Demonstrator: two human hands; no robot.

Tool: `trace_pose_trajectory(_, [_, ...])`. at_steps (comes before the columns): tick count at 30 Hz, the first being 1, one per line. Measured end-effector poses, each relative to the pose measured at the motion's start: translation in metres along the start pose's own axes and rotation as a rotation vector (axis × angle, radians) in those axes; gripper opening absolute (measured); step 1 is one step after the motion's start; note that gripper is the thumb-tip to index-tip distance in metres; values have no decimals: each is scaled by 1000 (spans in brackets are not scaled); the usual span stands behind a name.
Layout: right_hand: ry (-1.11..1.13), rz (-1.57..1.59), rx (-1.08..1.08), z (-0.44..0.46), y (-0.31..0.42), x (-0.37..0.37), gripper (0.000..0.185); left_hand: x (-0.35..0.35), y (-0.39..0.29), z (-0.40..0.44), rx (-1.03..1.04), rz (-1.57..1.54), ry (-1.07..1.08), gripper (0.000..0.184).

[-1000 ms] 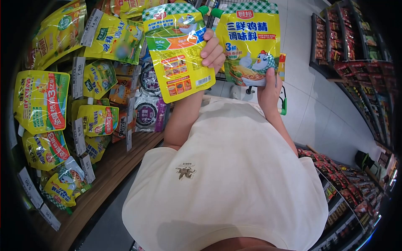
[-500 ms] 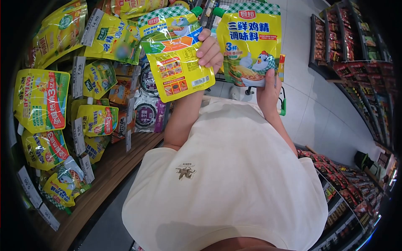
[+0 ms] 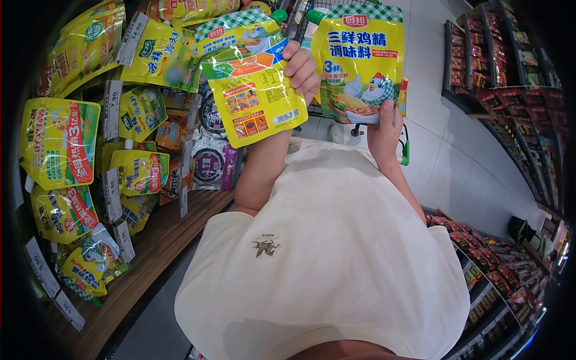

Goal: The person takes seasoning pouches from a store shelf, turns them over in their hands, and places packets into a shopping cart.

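My left hand (image 3: 302,71) is closed on the right edge of a yellow seasoning pouch (image 3: 252,90). Its printed back, with small pictures and a barcode, faces me, and a green cap sits at its top right corner. In my right hand (image 3: 385,132) is a second yellow seasoning pouch (image 3: 360,63), pinched at its lower right corner with the thumb in front. A chicken drawing and large blue lettering show on that front. Both pouches are upright, side by side, with green checked tops. The fingers behind the pouches are hidden.
At left, a shelf (image 3: 159,240) holds several yellow pouches (image 3: 60,144) and price tags (image 3: 113,111). Part of a shopping cart (image 3: 405,153) shows behind the right pouch. Racks of packaged goods (image 3: 516,90) stand at right beyond the tiled floor (image 3: 462,162).
The pouch in my left hand has shifted and tilted very slightly, its left side moving a little to the left. My right hand and its pouch look almost unchanged.
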State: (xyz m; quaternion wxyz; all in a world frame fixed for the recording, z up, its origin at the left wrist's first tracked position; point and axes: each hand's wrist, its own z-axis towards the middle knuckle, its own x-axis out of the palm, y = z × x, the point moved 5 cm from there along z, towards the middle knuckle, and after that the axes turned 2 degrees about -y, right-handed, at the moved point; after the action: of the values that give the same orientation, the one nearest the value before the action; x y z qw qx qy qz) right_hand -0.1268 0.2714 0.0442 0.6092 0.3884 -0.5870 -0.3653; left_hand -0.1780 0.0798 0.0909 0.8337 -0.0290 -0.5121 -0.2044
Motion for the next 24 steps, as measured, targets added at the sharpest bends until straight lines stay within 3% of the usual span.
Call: trace_pose_trajectory(24, [-6, 14, 7, 1, 4, 4, 43, 7, 2, -1, -41, -37, 32, 12])
